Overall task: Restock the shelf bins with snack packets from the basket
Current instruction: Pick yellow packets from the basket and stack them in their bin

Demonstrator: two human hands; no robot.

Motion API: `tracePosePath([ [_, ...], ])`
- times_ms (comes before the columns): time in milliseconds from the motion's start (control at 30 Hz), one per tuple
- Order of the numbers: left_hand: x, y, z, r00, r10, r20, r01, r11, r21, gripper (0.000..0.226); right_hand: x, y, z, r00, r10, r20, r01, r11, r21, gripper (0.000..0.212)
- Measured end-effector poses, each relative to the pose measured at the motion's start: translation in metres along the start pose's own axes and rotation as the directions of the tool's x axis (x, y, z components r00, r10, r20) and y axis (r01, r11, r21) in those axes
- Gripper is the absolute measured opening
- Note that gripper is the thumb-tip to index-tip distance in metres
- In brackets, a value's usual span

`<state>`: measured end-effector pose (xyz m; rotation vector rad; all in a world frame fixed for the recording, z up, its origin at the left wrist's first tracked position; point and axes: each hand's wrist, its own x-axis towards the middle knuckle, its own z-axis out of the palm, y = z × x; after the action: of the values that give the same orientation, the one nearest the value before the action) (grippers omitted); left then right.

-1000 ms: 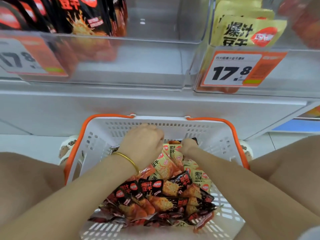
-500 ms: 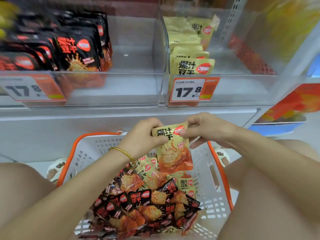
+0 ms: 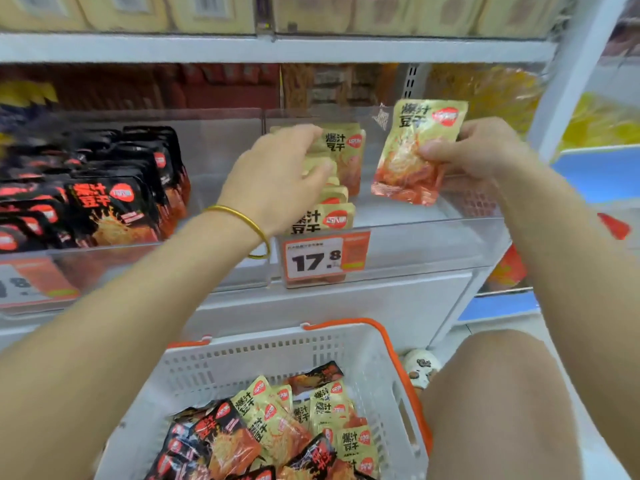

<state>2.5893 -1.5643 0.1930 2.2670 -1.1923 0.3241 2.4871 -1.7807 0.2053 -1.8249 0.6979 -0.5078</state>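
The right hand pinched a yellow packet by its right edge over the bin; the left hand gripped the standing packets just left.

One view only, taken from head height: the shelf bins are faced closely, the basket seen near below.

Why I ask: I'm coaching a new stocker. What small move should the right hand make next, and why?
Probably lower the yellow packet into the clear bin, beside the shelved yellow packets. The right hand pinches it above that bin, matching that stock, while the left hand grips those packets, seemingly holding them aside.
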Motion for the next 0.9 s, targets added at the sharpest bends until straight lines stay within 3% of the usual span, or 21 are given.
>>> tracePosePath([
  [134,0.016,-0.006,0.016,0.975,-0.035,0.217,-0.042,0.940,0.340,0.056,0.073,0.030,0.044,1.000,0.015,-0.019,-0.020,0.947,-0.322,0.038],
  [267,0.021,-0.015,0.029,0.969,-0.021,0.246,-0.090,0.899,0.429,0.064,0.115,0.045,0.072,0.998,-0.013,-0.054,-0.017,0.854,-0.520,0.037],
  [434,0.020,-0.016,0.031,0.975,-0.020,0.222,-0.086,0.885,0.457,0.071,0.144,0.048,0.093,0.987,-0.106,-0.118,0.005,0.765,-0.644,0.024],
  [567,0.021,-0.017,0.032,0.978,-0.013,0.210,-0.086,0.887,0.454,0.071,0.154,0.050,0.113,0.997,-0.050,-0.050,0.015,0.840,-0.542,0.011],
  [668,0.022,-0.017,0.031,0.973,-0.020,0.230,-0.086,0.892,0.443,0.071,0.149,0.046,0.112,0.999,0.033,-0.006,-0.031,0.859,-0.510,0.026],
  [768,0.021,-0.017,0.031,0.974,-0.017,0.227,-0.080,0.909,0.409,0.070,0.132,0.035,0.102,0.990,0.119,0.077,-0.075,0.903,-0.424,0.028],
  [835,0.019,-0.017,0.030,0.986,0.012,0.164,-0.069,0.936,0.346,0.066,0.115,0.023,0.092,0.991,0.115,0.064,-0.063,0.840,-0.539,0.033],
  [901,0.012,-0.017,0.024,0.995,0.092,0.029,-0.097,0.959,0.268,0.057,0.091,0.007,0.079,0.998,0.010,0.057,0.028,0.776,-0.630,0.034],
])
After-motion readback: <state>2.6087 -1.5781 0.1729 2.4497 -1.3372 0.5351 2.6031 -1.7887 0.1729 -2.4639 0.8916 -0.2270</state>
